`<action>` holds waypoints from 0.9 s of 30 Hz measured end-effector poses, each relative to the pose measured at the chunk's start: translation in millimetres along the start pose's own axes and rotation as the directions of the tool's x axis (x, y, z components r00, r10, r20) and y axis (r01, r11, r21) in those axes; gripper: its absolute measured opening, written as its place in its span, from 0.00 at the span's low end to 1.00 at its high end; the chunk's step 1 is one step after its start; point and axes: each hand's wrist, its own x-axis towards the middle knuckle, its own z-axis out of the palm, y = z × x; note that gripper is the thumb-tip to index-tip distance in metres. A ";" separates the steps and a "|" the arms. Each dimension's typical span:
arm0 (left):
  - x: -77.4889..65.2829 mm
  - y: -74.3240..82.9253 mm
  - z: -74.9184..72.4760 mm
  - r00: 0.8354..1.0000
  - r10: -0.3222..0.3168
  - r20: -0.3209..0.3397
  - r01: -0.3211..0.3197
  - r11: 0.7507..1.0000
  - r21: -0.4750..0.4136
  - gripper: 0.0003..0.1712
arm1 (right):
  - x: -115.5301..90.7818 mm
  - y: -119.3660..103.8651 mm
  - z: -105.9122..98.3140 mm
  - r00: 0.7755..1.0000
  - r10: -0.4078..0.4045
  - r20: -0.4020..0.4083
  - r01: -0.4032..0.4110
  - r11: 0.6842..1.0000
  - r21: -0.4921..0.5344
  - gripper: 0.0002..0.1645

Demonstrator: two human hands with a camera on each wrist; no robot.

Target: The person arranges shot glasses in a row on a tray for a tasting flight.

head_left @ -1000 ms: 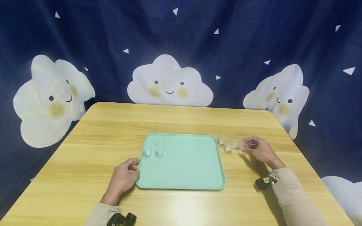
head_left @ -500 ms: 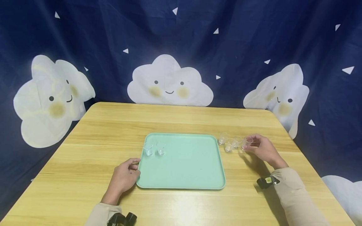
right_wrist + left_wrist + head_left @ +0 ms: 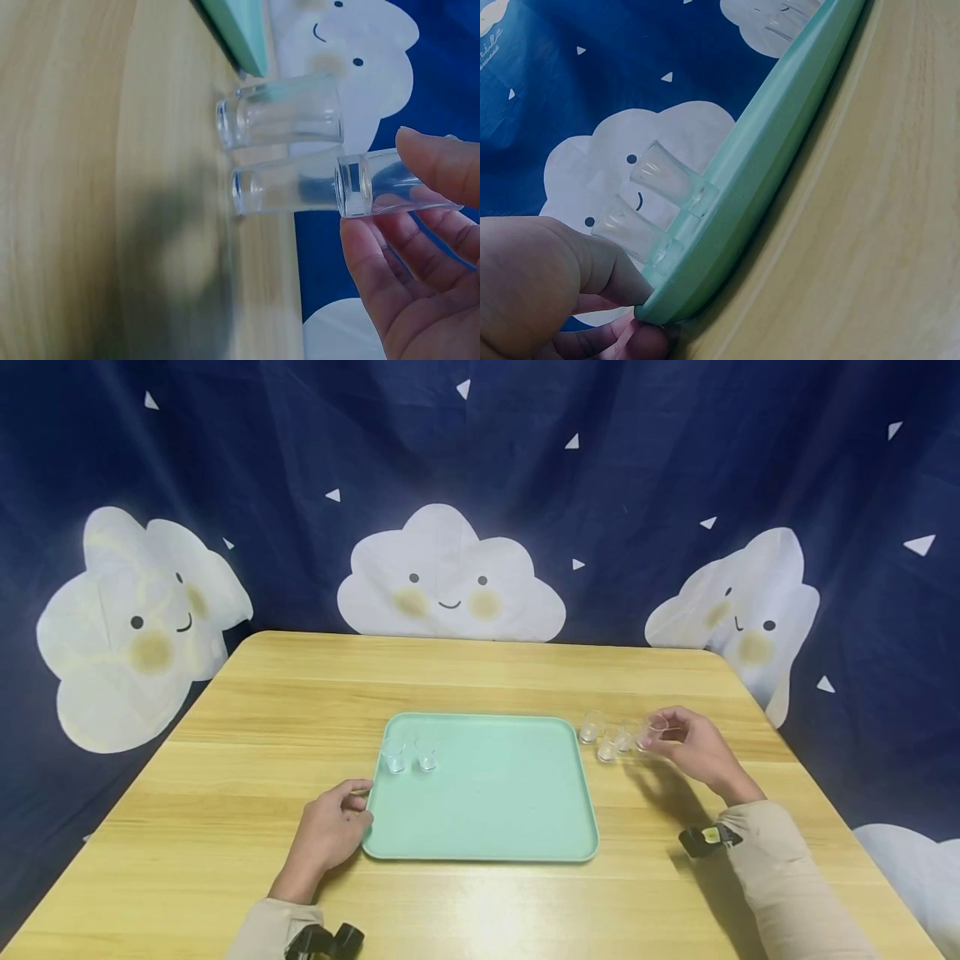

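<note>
My right hand (image 3: 701, 753) pinches a small clear shot glass (image 3: 358, 186) between thumb and fingers. In the right wrist view its thick base hangs above the table, its lower end overlapping a glass behind. Three more shot glasses, (image 3: 590, 729) the farthest, stand close together beside the right edge of a mint green tray (image 3: 487, 802). My left hand (image 3: 330, 827) grips the tray's left rim, with a finger over the edge and others below it in the left wrist view. Two shot glasses stand upright side by side on the tray's left part, the nearer-left glass (image 3: 395, 758) close to the rim.
The tray lies flat on a light wooden table (image 3: 480, 906). Behind and around the table hangs a dark blue curtain (image 3: 630, 485) with smiling clouds and small white triangles. A black wrist camera (image 3: 701, 841) sits on the right sleeve, another on the left.
My right hand has raised its shot glass off the table, first shifting slightly right, then up. The left hand stays at the tray's rim, and the other glasses keep their places.
</note>
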 end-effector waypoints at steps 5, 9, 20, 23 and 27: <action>-0.2 0.1 -0.2 1.000 0.001 -0.001 -0.001 1.000 -0.002 0.24 | 1.0 -6.2 1.0 1.000 -0.006 0.003 0.006 1.000 -0.004 0.24; -0.5 -0.1 -0.2 1.000 0.002 -0.002 -0.002 1.000 0.000 0.24 | 1.5 -10.8 2.2 1.000 -0.013 0.011 0.013 1.000 0.006 0.25; -0.7 0.7 0.3 1.000 0.005 -0.006 -0.005 1.000 -0.001 0.24 | 5.3 -20.6 9.9 0.999 -0.047 0.018 0.046 0.998 0.053 0.25; -0.6 0.9 0.2 1.000 0.005 -0.005 -0.005 1.000 -0.001 0.24 | 8.0 -21.1 13.5 0.998 -0.058 0.016 0.057 0.996 0.062 0.24; -0.1 0.6 0.6 1.000 0.005 -0.006 -0.005 1.000 0.003 0.24 | 10.7 -21.9 18.7 0.997 -0.074 0.015 0.073 0.994 0.086 0.23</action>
